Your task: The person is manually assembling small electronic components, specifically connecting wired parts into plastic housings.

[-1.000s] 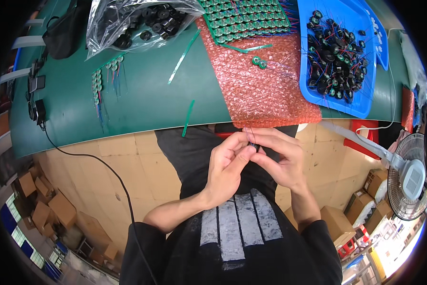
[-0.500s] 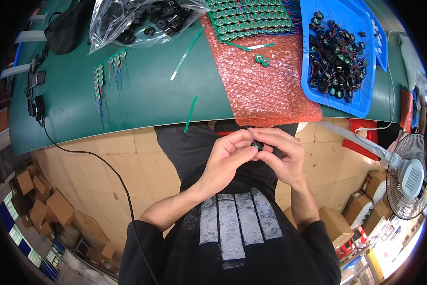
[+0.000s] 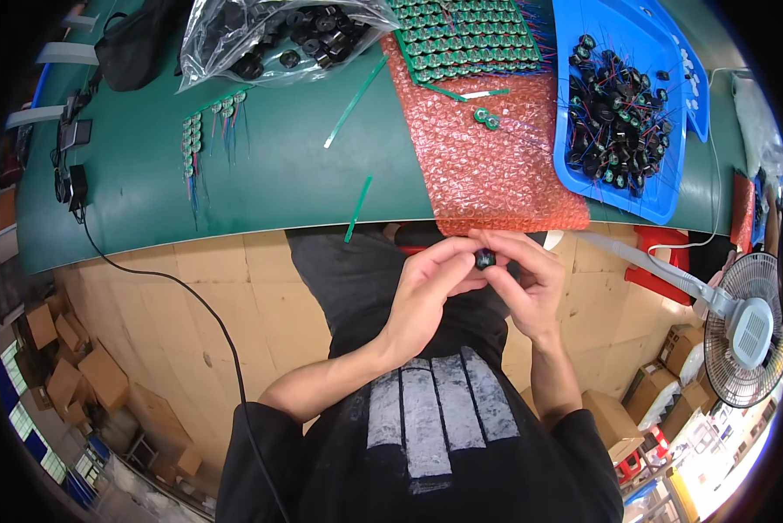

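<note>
Just off the table's near edge, a small round black housing (image 3: 484, 258) is pinched in my fingertips. My left hand (image 3: 422, 292) grips it from the left with thumb and fingers. On the other side, my right hand (image 3: 531, 283) closes on it too, its fingers curled over the far side. The fingers cover part of the piece. Above the hands, a pair of round green circuit boards (image 3: 486, 118) with thin wires lies on red bubble wrap (image 3: 505, 183). A blue tray (image 3: 562, 148) at the right holds many black round housings with red and blue wires.
A panel of round green boards (image 3: 470, 48) sits at the back. Left of it is a clear bag (image 3: 208, 52) of black parts. Wired board strips (image 3: 193, 144) and narrow green strips (image 3: 358, 209) lie on the green table (image 3: 295, 157). A fan (image 3: 744, 331) stands at right.
The black housing has been turned in my fingers: green showed on it before, now a dark face does. Both hands have shifted slightly right, and the whole view has moved a little.
</note>
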### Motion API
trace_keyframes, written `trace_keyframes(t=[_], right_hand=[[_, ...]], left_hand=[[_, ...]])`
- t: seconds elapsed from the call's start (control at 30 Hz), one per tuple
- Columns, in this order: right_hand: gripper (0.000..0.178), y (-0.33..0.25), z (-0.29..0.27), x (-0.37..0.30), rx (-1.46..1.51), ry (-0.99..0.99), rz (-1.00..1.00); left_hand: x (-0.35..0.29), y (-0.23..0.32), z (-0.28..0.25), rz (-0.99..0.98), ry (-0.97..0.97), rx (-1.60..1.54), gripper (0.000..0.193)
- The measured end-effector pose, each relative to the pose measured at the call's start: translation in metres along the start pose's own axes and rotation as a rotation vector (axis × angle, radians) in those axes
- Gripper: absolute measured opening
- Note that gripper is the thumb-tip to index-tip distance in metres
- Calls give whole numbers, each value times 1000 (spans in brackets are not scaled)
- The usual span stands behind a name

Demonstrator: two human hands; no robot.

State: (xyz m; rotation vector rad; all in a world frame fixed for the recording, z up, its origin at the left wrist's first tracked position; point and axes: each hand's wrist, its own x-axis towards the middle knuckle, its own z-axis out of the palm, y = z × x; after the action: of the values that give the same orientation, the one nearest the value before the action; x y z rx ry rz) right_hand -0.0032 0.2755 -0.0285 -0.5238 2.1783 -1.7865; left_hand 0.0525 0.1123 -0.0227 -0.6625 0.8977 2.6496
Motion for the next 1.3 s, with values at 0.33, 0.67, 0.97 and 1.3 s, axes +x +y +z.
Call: trace_keyframes(t=[0.33, 0.67, 0.97, 1.3], right_hand=[[44, 7, 2, -9, 151, 169, -118], [36, -5, -3, -3, 190, 85, -87], [25, -6, 0, -7, 280, 125, 50], [20, -11, 1, -4, 396, 178, 183]], left_hand=[[-6, 26, -1, 831, -60, 996, 43], [9, 24, -3, 1177, -97, 1200, 50], [7, 20, -6, 1141, -91, 1244, 55], [8, 22, -2, 1031, -88, 1249, 57]])
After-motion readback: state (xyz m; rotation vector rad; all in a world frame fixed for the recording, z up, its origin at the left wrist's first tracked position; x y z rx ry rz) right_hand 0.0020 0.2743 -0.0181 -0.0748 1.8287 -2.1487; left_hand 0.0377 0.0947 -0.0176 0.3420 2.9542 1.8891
